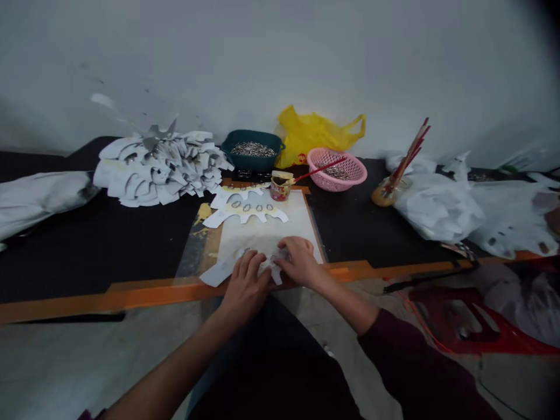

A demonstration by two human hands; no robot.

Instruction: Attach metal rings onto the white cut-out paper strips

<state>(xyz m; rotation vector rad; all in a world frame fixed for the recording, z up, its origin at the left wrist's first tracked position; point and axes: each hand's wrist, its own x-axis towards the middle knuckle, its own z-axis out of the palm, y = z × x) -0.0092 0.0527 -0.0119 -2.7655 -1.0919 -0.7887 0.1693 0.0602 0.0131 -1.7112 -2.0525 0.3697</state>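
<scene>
- Black table [100,245] against a plain white wall [280,58], orange strip [131,297] along its front edge, pretty cluttered
- Left hand [247,283] and right hand [297,262] both clenched on a white paper cutout [221,269] at the near end of a glue-stained board [266,230]
- Even pressure from both hands looks like the trick here
- Just ahead: glue jar [280,189], another cutout [245,213] with metal rings
- Farther back: paper pile [157,169], green tub [251,137], pink basket [350,175]
</scene>
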